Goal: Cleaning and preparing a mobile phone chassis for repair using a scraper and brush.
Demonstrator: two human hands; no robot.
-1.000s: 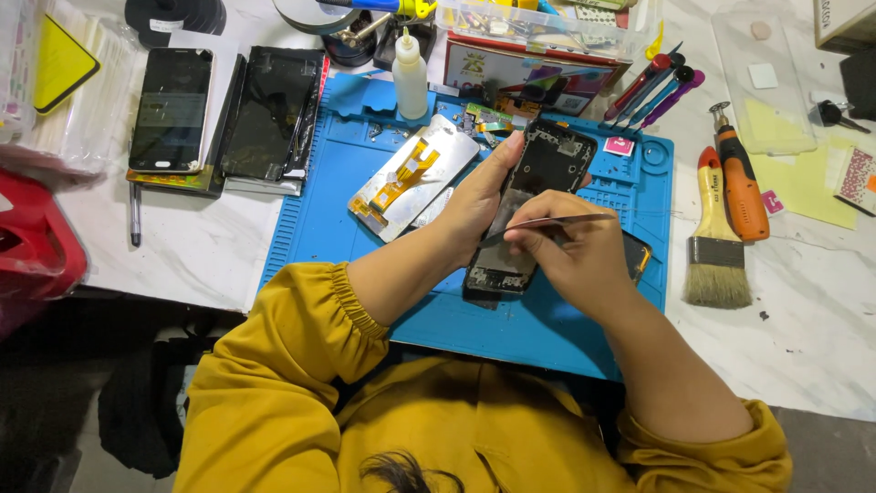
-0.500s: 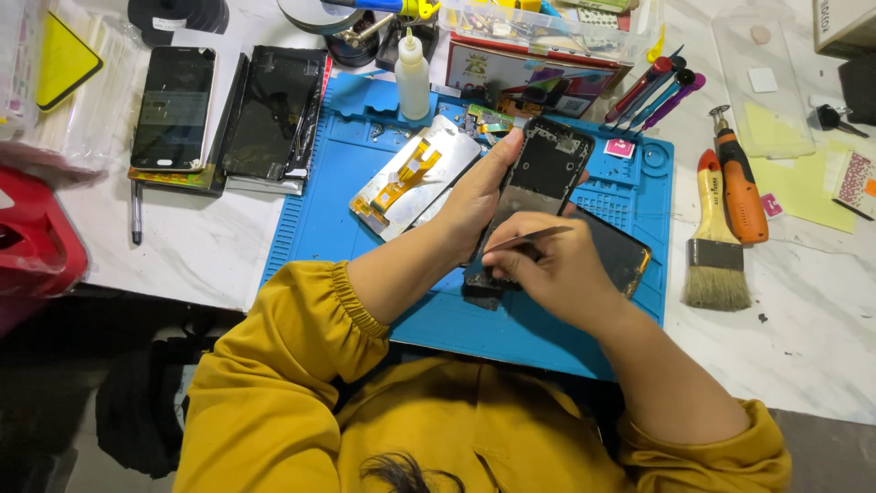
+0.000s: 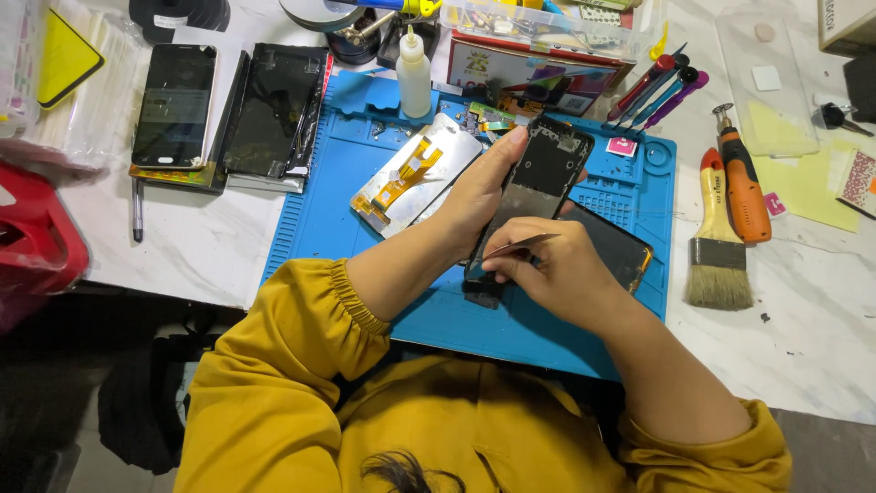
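Observation:
My left hand (image 3: 479, 187) grips an opened black phone frame (image 3: 540, 183) by its left edge, tilted up over the blue work mat (image 3: 347, 192). My right hand (image 3: 557, 274) pinches a thin flat pry tool (image 3: 520, 245) whose tip rests against the lower part of the phone frame. A dark phone panel (image 3: 620, 246) lies on the mat just right of my right hand. A detached screen with an orange flex cable (image 3: 411, 173) lies on the mat left of my left hand.
Two dark phones (image 3: 173, 105) (image 3: 274, 110) lie at the left on the white table. A white squeeze bottle (image 3: 413, 78) stands at the mat's top. An orange screwdriver (image 3: 744, 187) and a brush (image 3: 716, 246) lie right. Coloured tools (image 3: 652, 91) and a parts box (image 3: 538, 27) sit behind.
My right hand has slid the pry tool down and left along the phone frame. My left hand keeps holding the frame in about the same place.

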